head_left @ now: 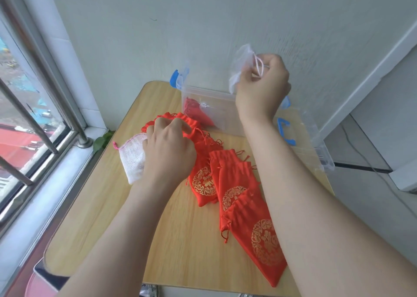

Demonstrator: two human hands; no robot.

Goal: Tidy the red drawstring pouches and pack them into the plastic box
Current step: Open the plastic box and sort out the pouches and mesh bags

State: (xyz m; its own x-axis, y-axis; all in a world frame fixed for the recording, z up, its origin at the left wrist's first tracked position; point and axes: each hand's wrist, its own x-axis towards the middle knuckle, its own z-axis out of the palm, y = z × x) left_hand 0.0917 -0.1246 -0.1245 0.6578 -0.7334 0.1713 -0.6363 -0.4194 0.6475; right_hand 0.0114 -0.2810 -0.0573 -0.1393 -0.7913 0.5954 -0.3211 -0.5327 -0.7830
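red drawstring pouches (204,183) with gold round emblems lie loose and overlapping on the wooden bench (108,211), in a band from the middle towards the near right edge. the nearest pouch (259,235) lies flat, partly under the right forearm. one more red pouch (194,109) is already inside the plastic box (223,120), against its left wall, with a small sheer pouch (204,104) touching it. the box stands open at the far edge of the bench, near the wall.

left hand (169,152): low over the far end of the band, fingers (178,123) curled round the gathered neck of a red pouch there.

right hand (261,89): raised above the box, fingers (248,76) pinching the drawstring of a sheer white pouch (241,57), which is clear of the bench.

a white mesh pouch (133,159) with a pink cord lies on the bench just beside the left hand, partly covered by it. the clear lid (316,143) with a blue latch (286,132) lies to the right of the box, overhanging the bench edge. a barred window (33,98) runs along the left.
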